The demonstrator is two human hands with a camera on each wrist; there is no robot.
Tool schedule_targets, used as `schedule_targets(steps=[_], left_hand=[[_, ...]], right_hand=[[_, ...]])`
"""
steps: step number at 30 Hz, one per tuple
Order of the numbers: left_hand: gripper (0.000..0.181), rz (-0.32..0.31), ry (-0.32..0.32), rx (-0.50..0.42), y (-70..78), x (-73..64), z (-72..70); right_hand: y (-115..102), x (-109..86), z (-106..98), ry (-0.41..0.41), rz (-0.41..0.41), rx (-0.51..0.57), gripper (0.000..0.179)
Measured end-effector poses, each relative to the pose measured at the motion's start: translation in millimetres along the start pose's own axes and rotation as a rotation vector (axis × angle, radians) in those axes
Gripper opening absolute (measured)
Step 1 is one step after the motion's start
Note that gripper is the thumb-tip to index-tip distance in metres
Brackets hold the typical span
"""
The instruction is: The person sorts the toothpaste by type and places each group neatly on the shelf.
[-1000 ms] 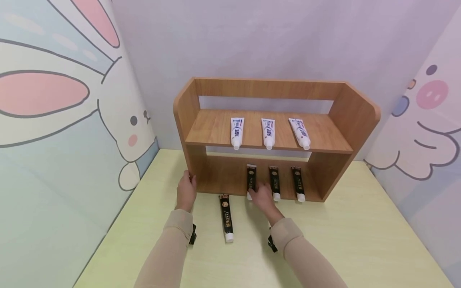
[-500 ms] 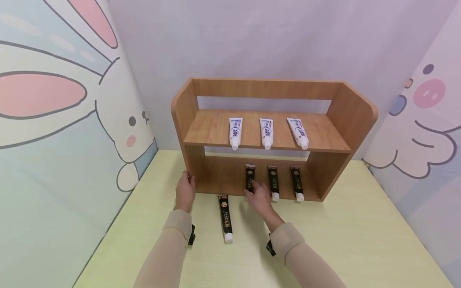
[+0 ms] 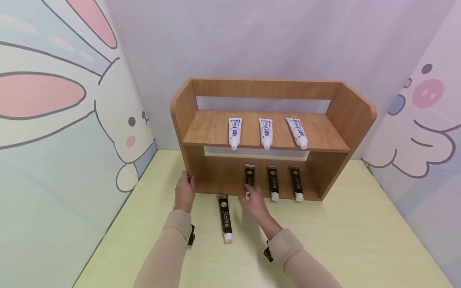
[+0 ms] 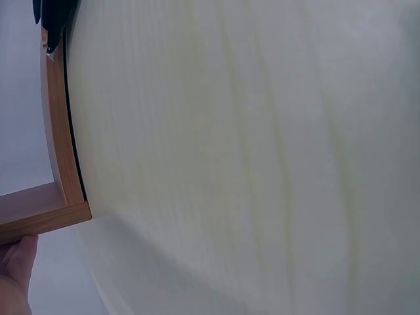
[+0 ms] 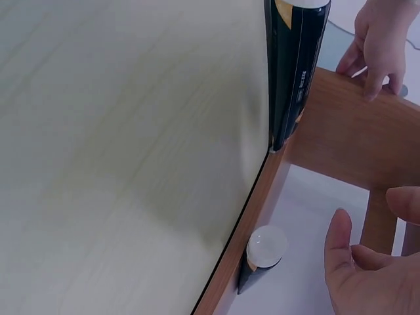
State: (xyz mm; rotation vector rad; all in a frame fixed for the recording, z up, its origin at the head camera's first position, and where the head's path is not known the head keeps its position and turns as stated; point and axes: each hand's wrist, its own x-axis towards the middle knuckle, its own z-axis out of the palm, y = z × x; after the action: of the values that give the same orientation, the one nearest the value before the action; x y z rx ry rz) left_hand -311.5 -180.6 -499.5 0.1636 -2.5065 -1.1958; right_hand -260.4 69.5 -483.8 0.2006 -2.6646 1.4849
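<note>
My left hand (image 3: 185, 194) grips the front edge of the left side panel of a wooden shelf (image 3: 187, 168); the right wrist view shows its fingers and thumb on either side of the panel. My right hand (image 3: 255, 203) hovers by the white cap of a black toothpaste tube (image 3: 249, 173) lying on the lower board. In the right wrist view its thumb and fingers are spread and apart from the tube's cap (image 5: 268, 246). Another black toothpaste tube (image 3: 225, 218) lies on the table between my hands, its flat end against the shelf's front.
Two more black tubes, a middle one (image 3: 273, 182) and a right one (image 3: 296, 182), lie on the lower board. Three white toothpaste tubes (image 3: 266, 130) lie along the upper board, caps forward. Walls with a painted rabbit (image 3: 124, 120) and pig (image 3: 425, 116) flank the pale table (image 3: 360, 232).
My right hand has let go of the leftmost black tube on the lower board and drawn back slightly toward me and left. The left hand stays on the panel.
</note>
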Motion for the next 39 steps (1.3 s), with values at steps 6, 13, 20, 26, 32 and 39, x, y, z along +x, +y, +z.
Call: schedule_targets(steps=[6,13,20,26,32,39], left_hand=[[0.024,-0.004,0.003,0.0,1.9,-0.7,-0.7],[0.023,0.007,0.003,0.009,1.0,-0.6,-1.3],[0.019,0.031,0.024,0.014,0.9,-0.5,-0.9],[0.018,0.036,0.027,0.02,-0.3,-0.9,-0.8],[0.019,0.031,0.024,0.017,-0.1,-1.0,-1.4],[0.021,0.009,0.002,0.0,0.7,-1.3,-2.0]], right_hand=[[-4.8,-6.7,4.8,-0.039,0.002,0.002,0.053],[-9.3,-15.6,12.7,-0.084,0.005,0.005,0.053],[-9.8,-23.6,21.0,-0.108,-0.022,0.003,0.05],[-11.3,-30.4,27.2,-0.149,-0.017,-0.008,0.051],[-11.2,-36.8,31.9,-0.181,-0.011,-0.007,0.052],[-14.1,-44.5,35.8,-0.197,0.001,-0.018,0.052]])
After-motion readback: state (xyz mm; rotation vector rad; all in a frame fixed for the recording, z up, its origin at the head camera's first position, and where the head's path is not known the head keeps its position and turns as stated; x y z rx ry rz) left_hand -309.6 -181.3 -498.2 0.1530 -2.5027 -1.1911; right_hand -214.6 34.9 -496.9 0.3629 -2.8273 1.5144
